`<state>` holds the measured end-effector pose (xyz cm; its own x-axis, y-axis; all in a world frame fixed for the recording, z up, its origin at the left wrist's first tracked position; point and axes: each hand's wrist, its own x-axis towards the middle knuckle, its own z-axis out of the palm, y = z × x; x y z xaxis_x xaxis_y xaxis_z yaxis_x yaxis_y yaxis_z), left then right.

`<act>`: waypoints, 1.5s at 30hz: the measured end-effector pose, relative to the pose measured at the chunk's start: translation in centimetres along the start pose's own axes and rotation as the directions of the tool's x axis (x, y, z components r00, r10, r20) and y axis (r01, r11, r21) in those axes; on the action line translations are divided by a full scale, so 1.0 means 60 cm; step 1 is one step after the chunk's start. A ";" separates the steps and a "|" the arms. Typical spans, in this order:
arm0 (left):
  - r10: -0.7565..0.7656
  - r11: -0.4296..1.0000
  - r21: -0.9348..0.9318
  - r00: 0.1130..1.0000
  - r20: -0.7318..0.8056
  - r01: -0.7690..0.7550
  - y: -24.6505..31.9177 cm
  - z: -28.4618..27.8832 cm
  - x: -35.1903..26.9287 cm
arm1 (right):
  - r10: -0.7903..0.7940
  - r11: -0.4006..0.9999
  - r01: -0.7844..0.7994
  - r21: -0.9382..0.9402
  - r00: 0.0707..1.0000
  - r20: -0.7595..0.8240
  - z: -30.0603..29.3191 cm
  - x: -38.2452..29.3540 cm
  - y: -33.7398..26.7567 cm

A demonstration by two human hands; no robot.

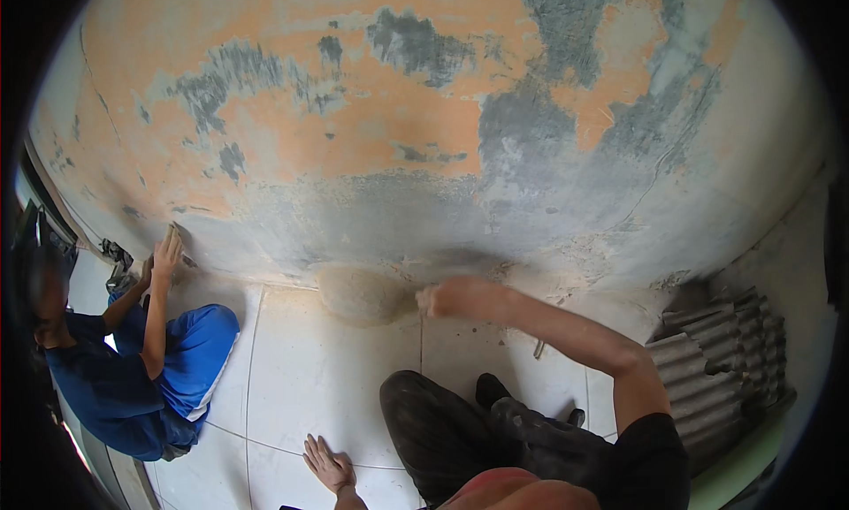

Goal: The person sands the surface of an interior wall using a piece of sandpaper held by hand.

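Observation:
My left hand rests palm down on the white tile floor with its fingers apart and nothing in it. My right hand is blurred at the foot of the wall, its fingers curled; whether they hold anything is hidden. Just left of it lies a rounded beige mound or patch, perhaps dust, where wall and floor meet. The wall shows patchy orange paint, pale filler and bare grey plaster. A crack runs up its right side.
Another person in blue sits at the left, one hand against the lower wall. Broken corrugated roofing sheets are stacked at the right, beside a pale green curved object. A small thin tool or stick and crumbs lie beneath my right forearm.

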<state>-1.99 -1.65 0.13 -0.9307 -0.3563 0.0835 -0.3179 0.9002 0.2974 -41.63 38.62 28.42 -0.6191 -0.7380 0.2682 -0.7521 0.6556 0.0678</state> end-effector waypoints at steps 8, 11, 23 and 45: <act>-0.010 1.000 -0.004 0.999 0.037 0.010 0.011 -0.007 0.002 | -0.329 0.827 0.189 0.530 0.926 0.183 0.179 -0.220 -0.216; -0.027 1.000 -0.011 0.999 0.031 0.027 0.000 -0.017 -0.001 | -0.278 0.860 0.070 0.505 0.895 0.350 0.151 -0.225 -0.211; -0.063 0.998 -0.018 0.997 0.036 0.064 0.008 -0.023 0.005 | 0.025 0.964 -0.236 0.120 0.533 0.846 0.170 -0.315 -0.198; -0.077 0.996 -0.043 0.995 0.063 0.080 0.021 -0.030 0.010 | -0.047 0.971 -0.105 0.215 0.798 0.600 0.186 -0.363 -0.129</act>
<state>-2.64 -1.17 2.25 -0.9129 -0.4081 0.0007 -0.3831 0.8575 0.3434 -24.86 47.83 11.32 -0.5946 -0.7160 -0.3657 -0.7141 0.6794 -0.1690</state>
